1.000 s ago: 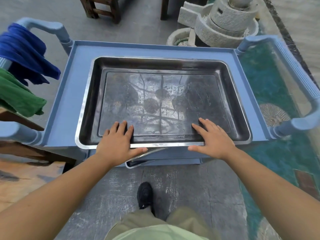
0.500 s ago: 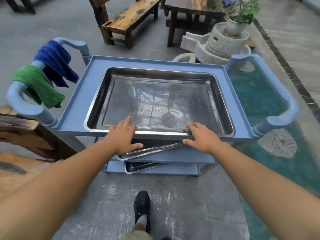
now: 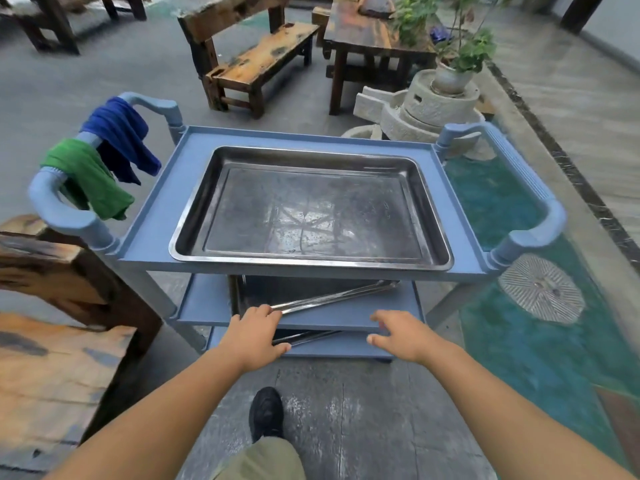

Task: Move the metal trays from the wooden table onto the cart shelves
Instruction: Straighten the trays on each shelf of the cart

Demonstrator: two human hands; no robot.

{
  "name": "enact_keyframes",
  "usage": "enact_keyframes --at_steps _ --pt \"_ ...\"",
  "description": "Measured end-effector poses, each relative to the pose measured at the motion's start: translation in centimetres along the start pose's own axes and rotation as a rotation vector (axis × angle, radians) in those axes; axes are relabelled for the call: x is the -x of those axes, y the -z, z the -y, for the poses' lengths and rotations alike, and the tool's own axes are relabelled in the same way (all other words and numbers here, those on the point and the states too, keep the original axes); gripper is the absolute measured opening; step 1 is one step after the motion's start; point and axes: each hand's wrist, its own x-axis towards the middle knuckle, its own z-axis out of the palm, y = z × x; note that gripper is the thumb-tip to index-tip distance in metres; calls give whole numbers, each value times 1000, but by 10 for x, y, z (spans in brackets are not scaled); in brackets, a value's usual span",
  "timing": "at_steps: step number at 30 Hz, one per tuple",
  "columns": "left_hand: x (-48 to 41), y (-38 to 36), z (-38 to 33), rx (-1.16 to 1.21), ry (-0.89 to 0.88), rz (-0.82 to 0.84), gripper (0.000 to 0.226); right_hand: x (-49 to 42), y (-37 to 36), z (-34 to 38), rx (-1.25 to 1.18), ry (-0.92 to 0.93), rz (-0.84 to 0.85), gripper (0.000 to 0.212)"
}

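Here my left hand (image 3: 254, 336) sits at the front edge of the cart's middle shelf (image 3: 332, 315), fingers curled loosely over the near rim of the metal tray on that shelf (image 3: 332, 296); whether I actually grip that rim or only rest on it, I cannot tell. My right hand (image 3: 403, 336) hangs just in front of the same shelf edge, open, fingers spread and blurred, holding nothing.

The middle tray lies crooked, its bright front rim running at a slant from my left hand up toward the right. Above it, a large metal tray (image 3: 311, 209) lies flat on the blue cart's top shelf (image 3: 156, 216), empty, its bottom mirroring something overhead. Below, a 3rd tray (image 3: 304, 337) shows only as a slanted strip of rim on the bottom shelf (image 3: 343, 348).

A blue cloth (image 3: 119, 138) and a green cloth (image 3: 91, 178) hang over the cart's left handle (image 3: 60, 213). The wooden desk (image 3: 45, 368) stands at my left, just beside the cart. My black shoe (image 3: 266, 412) rests on the grey floor between my arms. Beyond the cart are a wooden bench (image 3: 256, 64) and a stone mill carrying a potted plant (image 3: 453, 60).
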Motion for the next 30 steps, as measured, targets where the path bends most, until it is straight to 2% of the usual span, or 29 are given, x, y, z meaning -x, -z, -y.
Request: enact_keyframes --at_steps 3,9,12,14,18,20,22,23,26,28,30 --pt "-25 -16 10 2 1 41 71 -21 -23 -5 -21 -44 118 56" --pt "-105 -85 43 101 72 40 71 -109 -81 -26 -102 -72 93 56" --pt "-145 -117 63 177 136 -2 77 -154 -106 -36 -118 -59 31 59" --pt "-173 -137 73 182 113 -27 82 -184 -118 -48 -97 -36 -32 62" --pt "-226 -178 86 86 15 -144 90 -245 -134 -73 49 87 -201 73" --pt "-248 -199 94 38 -33 -216 98 -279 -139 -87 142 185 -342 70" --pt "-260 -220 99 -27 -37 -245 109 -307 -146 -105 207 239 -452 70" --pt "-263 -230 102 -56 -23 -265 112 -318 -149 -112 238 245 -482 76" --pt "-272 -246 107 -41 48 -334 114 -348 -159 -134 345 222 -483 97" --pt "-278 -249 106 -83 56 -368 112 -360 -162 -145 359 229 -458 99" --pt "-281 -250 105 -100 28 -421 100 -364 -165 -150 355 258 -459 96"
